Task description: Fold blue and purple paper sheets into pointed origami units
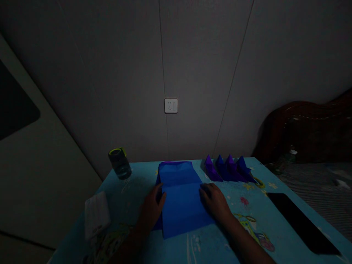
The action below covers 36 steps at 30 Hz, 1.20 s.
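Note:
A blue sheet of paper [181, 205] lies in front of me on the table, with faint crosswise creases. Darker blue and purple paper [157, 224] shows from under its left side and far edge. My left hand [150, 206] holds the sheet's left edge, thumb toward the paper and fingers curled beside it. On the opposite edge, my right hand [216, 201] has its bent fingers pressed on the paper, fingertips partly hidden. Beyond the right hand stands a row of several folded paper shapes [229, 170], purple and blue, with pointed tips.
The table [214, 245] has a light-blue patterned cover. On it are a dark tumbler [120, 165] with a yellow-green rim, a white packet [96, 214], a yellow-green ring-shaped item [259, 182] and a flat black slab [301, 222]. A wall [192, 73] rises behind; a clear bottle [287, 161] lies right.

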Available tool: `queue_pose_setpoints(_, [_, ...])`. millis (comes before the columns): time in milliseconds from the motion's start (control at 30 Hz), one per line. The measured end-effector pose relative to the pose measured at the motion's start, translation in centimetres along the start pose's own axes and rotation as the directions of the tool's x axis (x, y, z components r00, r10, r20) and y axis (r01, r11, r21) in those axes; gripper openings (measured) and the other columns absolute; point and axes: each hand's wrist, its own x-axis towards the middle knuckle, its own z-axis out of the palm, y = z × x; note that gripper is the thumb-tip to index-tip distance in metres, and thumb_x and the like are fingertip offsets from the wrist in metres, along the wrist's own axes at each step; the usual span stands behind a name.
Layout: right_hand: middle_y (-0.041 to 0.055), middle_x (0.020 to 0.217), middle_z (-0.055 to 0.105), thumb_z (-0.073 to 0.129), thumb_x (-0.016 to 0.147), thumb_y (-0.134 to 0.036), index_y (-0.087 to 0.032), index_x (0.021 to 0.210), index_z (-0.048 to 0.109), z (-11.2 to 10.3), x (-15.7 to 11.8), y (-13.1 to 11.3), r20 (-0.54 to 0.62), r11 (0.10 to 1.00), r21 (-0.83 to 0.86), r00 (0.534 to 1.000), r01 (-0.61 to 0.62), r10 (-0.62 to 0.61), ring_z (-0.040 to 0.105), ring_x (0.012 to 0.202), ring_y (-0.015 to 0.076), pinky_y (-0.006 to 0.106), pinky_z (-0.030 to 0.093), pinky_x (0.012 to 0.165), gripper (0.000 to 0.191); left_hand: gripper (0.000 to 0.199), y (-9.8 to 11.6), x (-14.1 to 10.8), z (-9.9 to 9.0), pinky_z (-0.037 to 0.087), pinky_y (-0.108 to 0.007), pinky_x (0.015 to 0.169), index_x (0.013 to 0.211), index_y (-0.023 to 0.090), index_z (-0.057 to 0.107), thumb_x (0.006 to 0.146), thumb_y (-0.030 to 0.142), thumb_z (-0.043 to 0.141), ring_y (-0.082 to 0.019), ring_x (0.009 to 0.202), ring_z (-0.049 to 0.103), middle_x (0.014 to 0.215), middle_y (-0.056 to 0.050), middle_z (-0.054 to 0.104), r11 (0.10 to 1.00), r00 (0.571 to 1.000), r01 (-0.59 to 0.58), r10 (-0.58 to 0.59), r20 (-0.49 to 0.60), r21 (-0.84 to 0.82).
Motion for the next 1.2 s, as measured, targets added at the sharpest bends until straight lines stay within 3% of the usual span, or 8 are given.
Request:
queue_pose_setpoints(100, [0.0118, 0.101, 0.072, 0.058, 0.087, -0.040, -0.017, 0.105, 0.071, 0.1, 0.3, 0.0, -0.017, 0.976, 0.206, 0.996, -0.077, 0.082, 0.067, 0.092, 0.0262, 0.041, 0.050, 0.088, 0.032, 0.060, 0.5, 0.3, -0.3, 0.051, -0.044, 0.094, 0.139, 0.019, 0.044, 0.085, 0.042, 0.059, -0.027, 0.106, 0.066, 0.117, -0.013, 0.067, 0.957, 0.990, 0.139, -0.144, -0.002, -0.256])
queue_pose_setpoints(200, [0.0095, 0.093, 0.074, 0.065, 0.080, -0.048, -0.015, 0.109, 0.070, -0.1, 0.5, -0.4, 0.061, 0.877, 0.434, 0.977, -0.208, 0.202, 0.068, 0.084, 0.0248, 0.038, 0.053, 0.077, 0.044, 0.071, 1.1, 0.4, -0.7, 0.051, -0.043, 0.096, 0.146, 0.022, 0.031, 0.085, 0.040, 0.061, -0.026, 0.113, 0.063, 0.126, -0.014, 0.062, 0.891, 0.970, 0.218, -0.243, -0.014, -0.398])
queue_pose_setpoints(333, [0.0058, 0.074, 0.072, 0.074, 0.071, -0.051, -0.010, 0.118, 0.065, -0.6, 0.8, -1.1, 0.202, 0.618, 0.681, 0.912, -0.393, 0.357, 0.066, 0.066, 0.0206, 0.031, 0.050, 0.061, 0.063, 0.081, 1.8, 0.1, -1.0, 0.052, -0.044, 0.095, 0.151, 0.030, 0.016, 0.085, 0.039, 0.062, -0.028, 0.120, 0.059, 0.138, -0.016, 0.053, 0.827, 0.973, 0.218, -0.227, 0.046, -0.518])
queue_pose_setpoints(467, [0.0053, 0.067, 0.070, 0.072, 0.074, -0.052, -0.012, 0.114, 0.067, -0.9, 0.8, -1.3, 0.305, 0.440, 0.775, 0.878, -0.454, 0.368, 0.064, 0.058, 0.0199, 0.031, 0.049, 0.054, 0.057, 0.085, 2.1, -0.2, -0.9, 0.053, -0.044, 0.094, 0.152, 0.032, 0.010, 0.085, 0.039, 0.061, -0.028, 0.120, 0.059, 0.143, -0.017, 0.047, 0.796, 0.980, 0.199, -0.180, 0.090, -0.572])
queue_pose_setpoints(667, [0.0022, 0.064, 0.068, 0.077, 0.070, -0.050, -0.014, 0.114, 0.061, -1.3, 0.7, -1.4, 0.326, 0.451, 0.779, 0.896, -0.435, 0.301, 0.065, 0.058, 0.0198, 0.030, 0.049, 0.054, 0.059, 0.083, 1.9, -0.2, -0.9, 0.052, -0.043, 0.095, 0.151, 0.029, 0.017, 0.083, 0.037, 0.064, -0.027, 0.116, 0.062, 0.135, -0.013, 0.058, 0.785, 0.976, 0.216, -0.190, 0.106, -0.581])
queue_pose_setpoints(867, [-0.0006, 0.066, 0.068, 0.078, 0.066, -0.051, -0.018, 0.108, 0.054, -1.3, 0.4, -2.1, 0.361, 0.446, 0.763, 0.880, -0.469, 0.308, 0.063, 0.054, 0.0178, 0.028, 0.049, 0.052, 0.058, 0.051, 2.0, 0.1, -0.9, 0.057, -0.040, 0.079, 0.114, 0.015, 0.063, 0.075, 0.048, 0.068, -0.031, 0.096, 0.070, 0.103, -0.011, 0.075, 0.811, 0.959, 0.283, -0.254, 0.127, -0.512])
queue_pose_setpoints(967, [-0.0010, 0.067, 0.068, 0.078, 0.066, -0.051, -0.019, 0.107, 0.053, -1.3, 0.3, -2.3, 0.358, 0.421, 0.776, 0.878, -0.470, 0.318, 0.061, 0.053, 0.0165, 0.027, 0.048, 0.051, 0.057, 0.045, 1.9, 0.2, -0.6, 0.057, -0.039, 0.076, 0.104, 0.016, 0.066, 0.073, 0.050, 0.068, -0.029, 0.089, 0.072, 0.091, -0.009, 0.077, 0.796, 0.952, 0.303, -0.271, 0.140, -0.525])
queue_pose_setpoints(1200, [-0.0019, 0.070, 0.064, 0.073, 0.073, -0.044, -0.023, 0.109, 0.053, -1.4, 0.0, -2.7, 0.341, 0.412, 0.790, 0.884, -0.453, 0.319, 0.057, 0.054, 0.0146, 0.024, 0.044, 0.049, 0.046, 0.043, 1.1, 0.4, -0.5, 0.055, -0.037, 0.075, 0.103, 0.016, 0.064, 0.073, 0.046, 0.067, -0.026, 0.083, 0.071, 0.090, -0.007, 0.076, 0.782, 0.941, 0.337, -0.295, 0.165, -0.524])
